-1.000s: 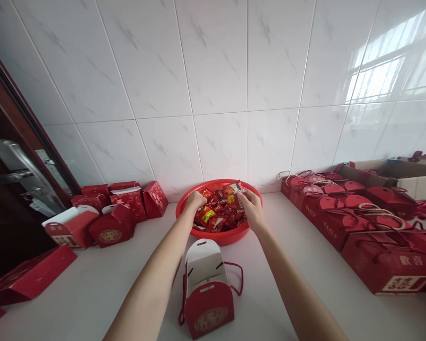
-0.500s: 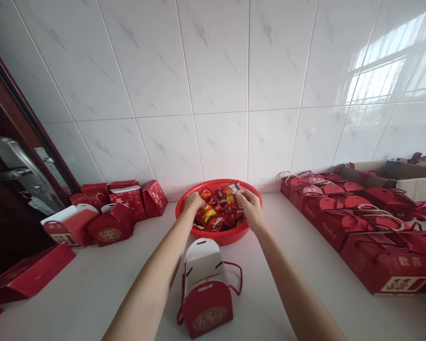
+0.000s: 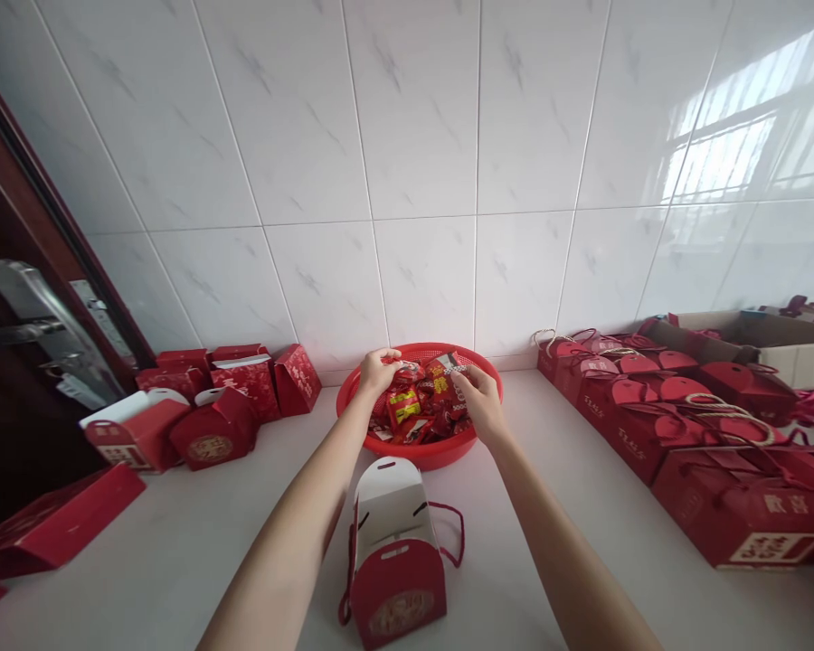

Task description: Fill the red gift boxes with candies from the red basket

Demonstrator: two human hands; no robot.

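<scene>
A round red plastic basket [image 3: 440, 454] stands against the tiled wall, holding many small wrapped sweets [image 3: 402, 407]. Over its left part, my left hand [image 3: 378, 371] pinches a small red wrapped sweet [image 3: 407, 372]. My right hand [image 3: 480, 398] grips the edge of a larger red packet [image 3: 446, 378] with gold print at the basket's right side. In front of the basket, between my forearms, an open red gift box [image 3: 399, 592] shows its white inside, with a dark red cord handle hanging at each side.
Several red boxes [image 3: 210, 432] stand on the left near a dark door with a metal handle [image 3: 37, 303]. On the right are rows of closed red boxes [image 3: 628, 416] and a cardboard carton [image 3: 797, 348].
My left hand has risen slightly and moved right, and a small wrapped sweet now shows at its fingertips. My right hand stays nearly in place with the larger packet.
</scene>
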